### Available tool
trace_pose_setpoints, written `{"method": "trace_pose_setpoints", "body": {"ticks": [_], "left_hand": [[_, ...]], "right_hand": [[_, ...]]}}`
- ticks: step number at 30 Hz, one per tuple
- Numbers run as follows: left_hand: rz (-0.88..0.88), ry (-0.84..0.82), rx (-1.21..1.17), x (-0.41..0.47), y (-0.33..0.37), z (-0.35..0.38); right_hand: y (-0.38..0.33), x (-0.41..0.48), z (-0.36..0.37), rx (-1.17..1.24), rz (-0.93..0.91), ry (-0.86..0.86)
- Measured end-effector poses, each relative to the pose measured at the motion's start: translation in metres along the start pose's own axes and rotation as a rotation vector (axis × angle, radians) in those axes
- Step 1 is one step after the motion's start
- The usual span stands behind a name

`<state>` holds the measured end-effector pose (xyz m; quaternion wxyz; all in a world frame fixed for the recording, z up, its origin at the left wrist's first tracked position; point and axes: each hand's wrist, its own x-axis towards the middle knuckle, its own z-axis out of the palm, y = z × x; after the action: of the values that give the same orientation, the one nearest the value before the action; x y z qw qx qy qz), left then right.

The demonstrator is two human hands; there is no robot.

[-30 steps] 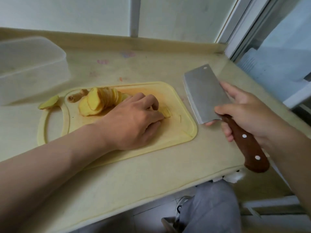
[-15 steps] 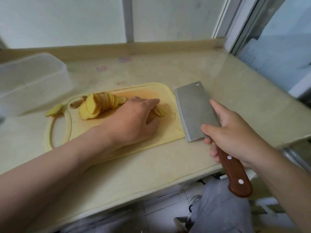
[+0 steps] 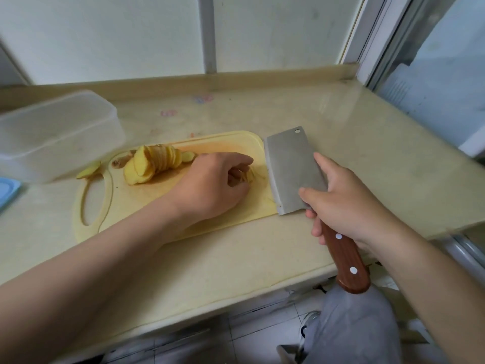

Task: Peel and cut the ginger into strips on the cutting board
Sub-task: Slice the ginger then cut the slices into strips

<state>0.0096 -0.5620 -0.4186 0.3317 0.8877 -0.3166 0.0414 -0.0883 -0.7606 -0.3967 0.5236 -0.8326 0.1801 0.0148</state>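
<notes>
A yellow cutting board [image 3: 228,214] lies on the counter. A fanned pile of ginger slices [image 3: 154,164] rests on its far left part. My left hand [image 3: 215,187] lies on the board with fingers curled round a small stack of ginger slices [image 3: 248,176] at its right end. My right hand [image 3: 349,206] grips a cleaver [image 3: 291,169] by its wooden handle. The blade stands upright at the board's right edge, just right of the held slices. A ginger piece [image 3: 89,170] lies off the board by its handle hole.
A translucent plastic box [image 3: 55,135] stands upside down at the back left, with a blue lid [image 3: 6,193] at the left edge. The beige counter [image 3: 367,143] ends at a front edge near my grey-clad knee [image 3: 351,324]. A window frame borders the right.
The cleaver has moved left from off the board's right side to the board's right edge, close to my left hand. My left hand stays on the small stack of slices.
</notes>
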Motion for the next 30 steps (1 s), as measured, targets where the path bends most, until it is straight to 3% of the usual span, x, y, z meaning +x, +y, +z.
{"method": "trace_pose_setpoints", "body": {"ticks": [6, 11, 21, 26, 30], "left_hand": [[0.013, -0.047, -0.021, -0.003, 0.001, -0.004], [0.033, 0.041, -0.089, -0.014, -0.011, -0.011], [0.053, 0.178, 0.017, -0.026, -0.022, -0.017], [-0.051, 0.309, -0.051, -0.029, -0.024, -0.016], [-0.121, 0.311, -0.132, -0.028, -0.021, -0.017]], "right_hand": [[-0.013, 0.026, 0.011, -0.089, -0.033, 0.040], [-0.030, 0.041, -0.001, -0.120, -0.143, 0.031], [-0.046, 0.033, -0.016, -0.264, -0.365, 0.006], [-0.044, 0.015, -0.032, -0.425, -0.344, -0.240], [-0.048, 0.014, -0.039, -0.603, -0.361, -0.358]]}}
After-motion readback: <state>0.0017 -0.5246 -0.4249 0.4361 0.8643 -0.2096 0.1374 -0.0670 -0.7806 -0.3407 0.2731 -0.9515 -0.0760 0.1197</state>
